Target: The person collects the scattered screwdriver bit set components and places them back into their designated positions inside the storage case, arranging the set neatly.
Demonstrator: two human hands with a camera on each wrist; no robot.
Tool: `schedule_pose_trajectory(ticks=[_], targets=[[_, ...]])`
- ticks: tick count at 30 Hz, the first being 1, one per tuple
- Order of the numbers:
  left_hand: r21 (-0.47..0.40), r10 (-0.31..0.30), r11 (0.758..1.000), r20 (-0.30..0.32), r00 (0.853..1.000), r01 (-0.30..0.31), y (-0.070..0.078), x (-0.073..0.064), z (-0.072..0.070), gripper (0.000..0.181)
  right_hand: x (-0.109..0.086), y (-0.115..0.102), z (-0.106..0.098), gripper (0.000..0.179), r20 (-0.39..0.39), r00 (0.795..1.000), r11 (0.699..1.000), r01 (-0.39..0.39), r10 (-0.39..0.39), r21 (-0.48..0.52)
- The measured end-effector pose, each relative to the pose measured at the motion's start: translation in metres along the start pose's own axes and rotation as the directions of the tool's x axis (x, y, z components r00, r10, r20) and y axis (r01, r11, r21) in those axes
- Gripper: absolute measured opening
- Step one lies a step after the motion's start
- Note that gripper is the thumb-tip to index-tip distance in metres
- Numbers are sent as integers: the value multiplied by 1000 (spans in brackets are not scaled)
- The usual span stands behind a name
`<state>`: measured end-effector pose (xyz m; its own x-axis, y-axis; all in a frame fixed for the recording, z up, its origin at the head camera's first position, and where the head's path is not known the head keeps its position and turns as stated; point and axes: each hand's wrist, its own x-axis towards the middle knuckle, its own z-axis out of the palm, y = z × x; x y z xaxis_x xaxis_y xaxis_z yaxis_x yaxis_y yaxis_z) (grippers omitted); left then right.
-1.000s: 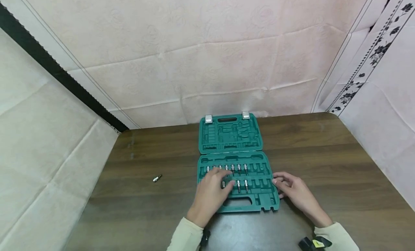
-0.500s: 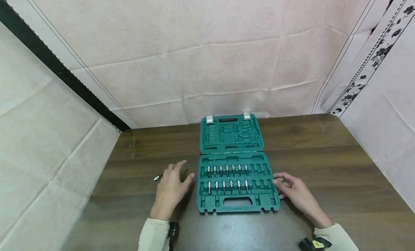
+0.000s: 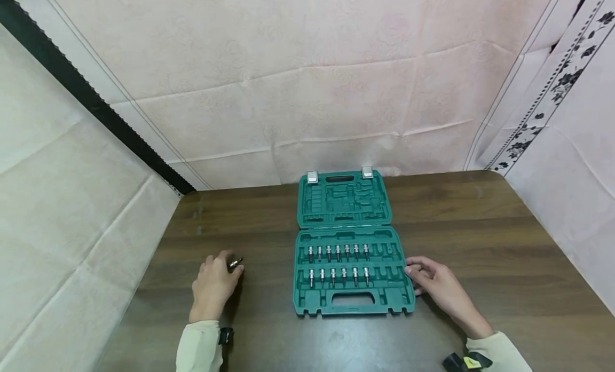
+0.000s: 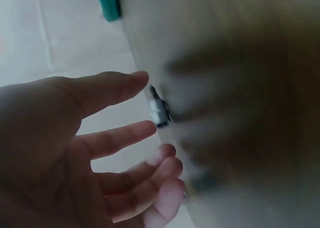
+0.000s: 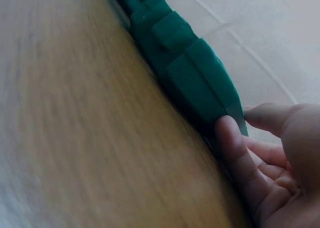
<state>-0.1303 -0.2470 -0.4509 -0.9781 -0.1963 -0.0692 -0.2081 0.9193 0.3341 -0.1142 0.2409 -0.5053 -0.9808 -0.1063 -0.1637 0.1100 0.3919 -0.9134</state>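
In the head view a small metal bit socket point(image 3: 235, 264) lies on the table left of the green socket case. My left hand point(image 3: 212, 285) is around it, thumb and index finger on either side. The left wrist view shows the bit socket point(image 4: 159, 111) between spread fingers, with a gap to the thumb. The case point(image 3: 396, 297) lies open, two rows of bit sockets point(image 3: 333, 277) standing in its lower half. My right hand point(image 3: 436, 286) holds the case's right edge. In the right wrist view a finger and the thumb point(image 5: 267, 115) pinch its side wall.
The case's lid point(image 3: 343, 201), with two metal latches point(image 3: 312, 177), lies back toward the cloth-covered wall point(image 3: 269, 94). A brown wooden table point(image 3: 461, 212) carries everything. Patterned cloth also hangs at both sides.
My left hand has left the case and moved left across the table to the loose bit socket. The right hand stays at the case's edge.
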Motion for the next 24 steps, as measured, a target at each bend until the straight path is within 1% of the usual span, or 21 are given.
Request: schedule_pose_trajectory(ticks=[5,7,9,12,15,18,20,22,24], targets=[[-4,-43,999,14,999,43,-6,8,-1,31,0,1,-2,46,-9,1000,1000,-8,8,-3],[-18,-45,999,19,999,45,-6,10,0,22,0,2,-2,46,-10,1000,1000,-12,12,-5],[-31,-36,999,19,999,36,-5,12,0,17,0,2,-2,46,-12,1000,1000,-16,16,-5],[-42,-18,999,18,1000,18,-2,13,0,19,-1,2,-2,46,-13,1000,1000,-17,17,-4],[-69,5,998,47,999,-2,1,13,1,27,-1,2,-2,46,-9,1000,1000,-15,15,1],[-95,52,995,86,995,-43,2,13,3,37,-1,2,-2,44,-6,1000,1000,-11,11,9],[-103,89,992,102,991,-78,3,13,4,43,-1,2,-1,44,-4,1000,1000,-11,11,13],[-95,119,989,101,988,-110,4,12,4,47,-1,2,-1,45,-4,1000,1000,-10,10,17],[-86,135,988,91,987,-128,4,13,4,47,-1,2,0,45,-5,1000,1000,-9,9,16]])
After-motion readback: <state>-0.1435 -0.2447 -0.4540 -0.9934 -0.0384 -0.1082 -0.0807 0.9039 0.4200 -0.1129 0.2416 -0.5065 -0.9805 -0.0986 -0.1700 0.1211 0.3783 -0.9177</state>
